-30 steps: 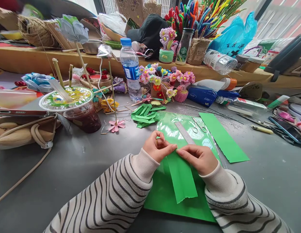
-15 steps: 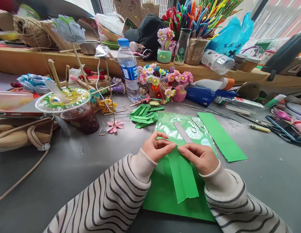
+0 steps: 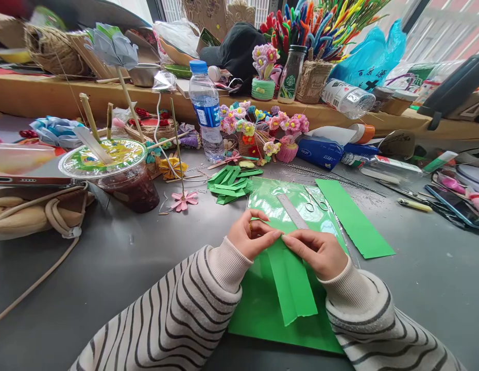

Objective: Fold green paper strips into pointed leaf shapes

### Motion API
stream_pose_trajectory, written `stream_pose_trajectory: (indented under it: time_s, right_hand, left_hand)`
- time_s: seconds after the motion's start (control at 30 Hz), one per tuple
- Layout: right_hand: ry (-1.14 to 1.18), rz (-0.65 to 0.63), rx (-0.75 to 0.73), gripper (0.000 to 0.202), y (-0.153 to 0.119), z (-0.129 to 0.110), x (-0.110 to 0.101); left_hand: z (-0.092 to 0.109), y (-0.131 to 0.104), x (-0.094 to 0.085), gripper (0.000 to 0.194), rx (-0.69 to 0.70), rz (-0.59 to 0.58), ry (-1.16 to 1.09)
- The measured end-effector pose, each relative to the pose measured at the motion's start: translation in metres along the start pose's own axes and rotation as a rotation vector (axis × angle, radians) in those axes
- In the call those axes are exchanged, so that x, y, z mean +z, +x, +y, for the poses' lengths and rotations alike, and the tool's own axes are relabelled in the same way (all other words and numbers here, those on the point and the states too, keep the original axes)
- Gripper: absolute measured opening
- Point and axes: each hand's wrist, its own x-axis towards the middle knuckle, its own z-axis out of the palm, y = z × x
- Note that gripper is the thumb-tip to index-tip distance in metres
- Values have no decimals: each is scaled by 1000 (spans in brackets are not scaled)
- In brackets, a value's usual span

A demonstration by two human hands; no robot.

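Grey table (image 3: pixel 158 232); creased strip (image 3: pixel 293 288) roughly fore-and-aft

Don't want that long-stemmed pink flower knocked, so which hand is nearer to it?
Left. The left hand is to the right of the pink flower; the right hand is farther right.

A head-worn camera looks forward and down (quite near) over the table (image 3: pixel 119 257).

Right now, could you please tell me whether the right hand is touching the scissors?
Apart: the head view shows shiny green sheet between the right hand and the scissors.
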Motion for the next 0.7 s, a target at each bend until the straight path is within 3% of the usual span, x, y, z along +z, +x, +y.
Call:
stream_pose_trajectory:
  time_s: [0.37,0.57,0.7]
  right_hand:
    - [57,2,62,19,0,3,-1]
    - [120,77,33,15,1,1,-4]
    - [110,23,56,16,2,0,-6]
  left_hand:
    - [1,4,-5,35,-35,29,-22]
    - [-2,1,-1,25,-105,-133,54]
    - [-3,0,-1,23,-157,-161,66]
